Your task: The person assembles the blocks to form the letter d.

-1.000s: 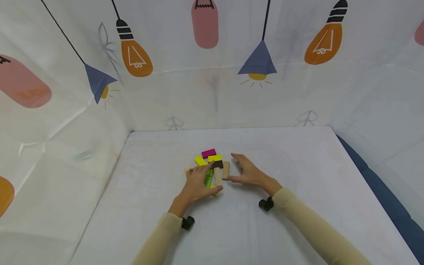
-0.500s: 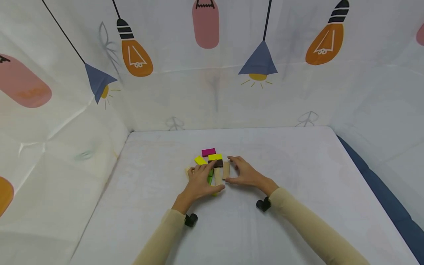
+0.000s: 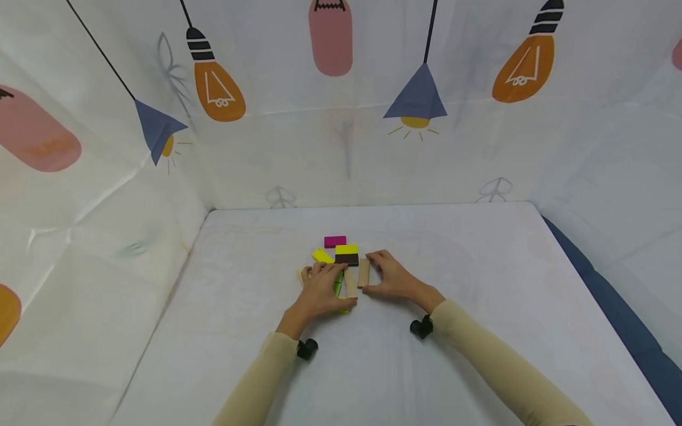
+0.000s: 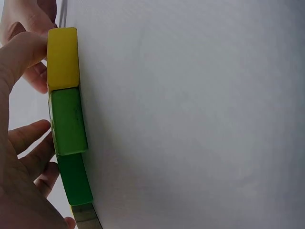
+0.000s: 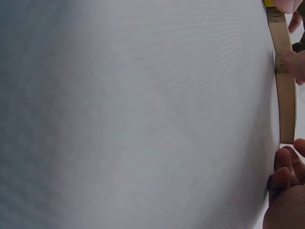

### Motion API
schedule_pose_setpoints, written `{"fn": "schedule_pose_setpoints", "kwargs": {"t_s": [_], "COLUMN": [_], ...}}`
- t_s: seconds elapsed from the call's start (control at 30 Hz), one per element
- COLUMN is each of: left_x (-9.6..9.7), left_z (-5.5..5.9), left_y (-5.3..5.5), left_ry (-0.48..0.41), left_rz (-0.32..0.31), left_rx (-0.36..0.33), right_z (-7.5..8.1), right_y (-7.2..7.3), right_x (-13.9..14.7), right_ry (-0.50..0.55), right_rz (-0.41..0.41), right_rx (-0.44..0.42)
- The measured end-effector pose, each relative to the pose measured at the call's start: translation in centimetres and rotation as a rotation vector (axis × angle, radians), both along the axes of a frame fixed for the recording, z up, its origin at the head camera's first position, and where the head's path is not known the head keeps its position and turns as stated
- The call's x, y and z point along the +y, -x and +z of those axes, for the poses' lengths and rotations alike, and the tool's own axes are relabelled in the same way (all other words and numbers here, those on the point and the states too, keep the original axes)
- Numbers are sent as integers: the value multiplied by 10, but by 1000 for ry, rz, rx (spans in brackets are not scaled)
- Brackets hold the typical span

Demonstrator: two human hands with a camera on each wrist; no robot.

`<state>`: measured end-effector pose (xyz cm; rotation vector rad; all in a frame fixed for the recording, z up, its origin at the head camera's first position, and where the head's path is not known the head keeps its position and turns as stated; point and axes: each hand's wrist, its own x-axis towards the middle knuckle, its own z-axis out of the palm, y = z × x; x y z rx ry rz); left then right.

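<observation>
Small wooden blocks lie in a cluster on the white table. My left hand [image 3: 317, 294] arches over its left part, thumb at the yellow block [image 4: 63, 58] and index fingertip by the far end of a pale wooden block [image 3: 351, 284]. Other fingers curl beside the green block [image 4: 69, 121] and a darker green block [image 4: 75, 179]. My right hand [image 3: 395, 279] holds a tan wooden block [image 3: 364, 273] between thumb and index finger at its two ends. A yellow block [image 3: 346, 249] and a dark brown block [image 3: 346, 259] lie together beyond; the left hand hides some blocks.
A magenta block [image 3: 335, 241] lies farthest back, with another yellow block [image 3: 322, 255] in front of it to the left. White curtains [image 3: 341, 154] printed with lamps and bulbs surround the white table [image 3: 453, 242]. Dark blue fabric [image 3: 602, 284] shows past its right edge.
My right hand has moved left and closed its fingers onto the ends of the tan block. The magenta, yellow and brown blocks at the back sit straighter. My left hand has shifted slightly.
</observation>
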<state>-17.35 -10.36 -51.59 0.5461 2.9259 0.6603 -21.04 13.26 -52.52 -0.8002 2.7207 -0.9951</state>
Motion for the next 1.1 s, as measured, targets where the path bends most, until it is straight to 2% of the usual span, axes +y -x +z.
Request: {"fn": "schedule_pose_setpoints", "kwargs": {"t_s": [0.17, 0.43, 0.73, 1.0, 1.1], "left_x": [3, 6, 7, 11, 14], "left_z": [0, 0, 4, 6, 7], "left_y": [0, 1, -1, -5, -8], "left_ry": [1, 20, -51, -77, -119], "left_rz": [11, 23, 49, 32, 17], "left_rx": [-7, 47, 55, 74, 79], "right_z": [1, 5, 11, 15, 17], "right_y": [0, 1, -2, -6, -8], "right_x": [1, 5, 15, 30, 38], "right_ry": [-23, -32, 24, 47, 70], "right_rz": [-24, -25, -55, -88, -104], "right_rx": [-36, -30, -27, -30, -27]}}
